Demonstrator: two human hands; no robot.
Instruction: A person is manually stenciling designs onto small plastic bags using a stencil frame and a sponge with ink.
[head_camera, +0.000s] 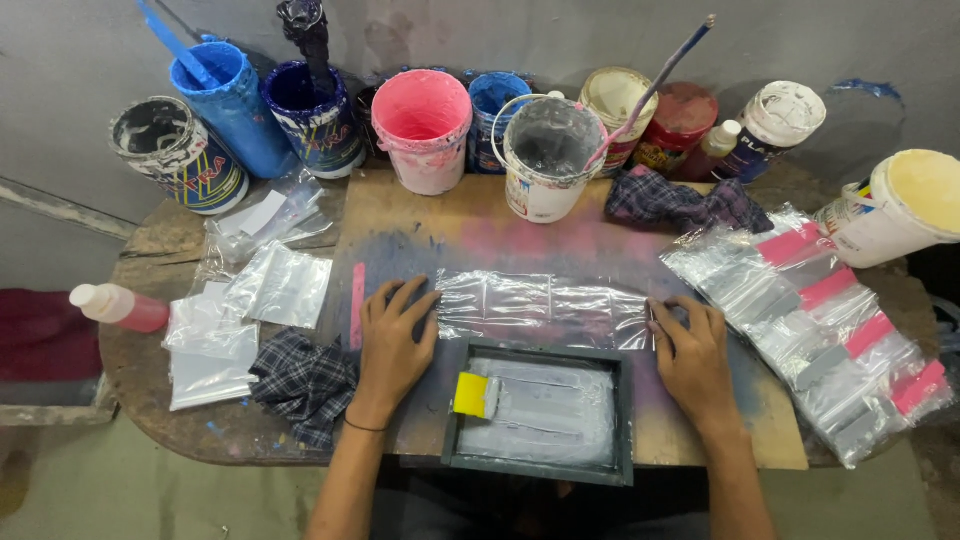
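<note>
A row of clear plastic bags (540, 305) lies flat across a stained wooden board (480, 232). My left hand (392, 345) presses flat on the board at the row's left end, fingers spread and touching the plastic. Over at the row's right end, my right hand (690, 355) has its fingertips on the edge of the last bag. Between my hands, nearer to me, sits a dark-framed printing screen (540, 412) with a yellow-handled squeegee (475, 395) resting at its left side.
Paint buckets line the back: blue (235, 105), dark blue (310, 115), pink (425, 130), grey-white with a stick (548, 160). Printed bags with pink stripes (830, 320) are stacked at right. Loose bags (250, 310), a checked rag (300, 385) and a pink bottle (115, 305) lie at left.
</note>
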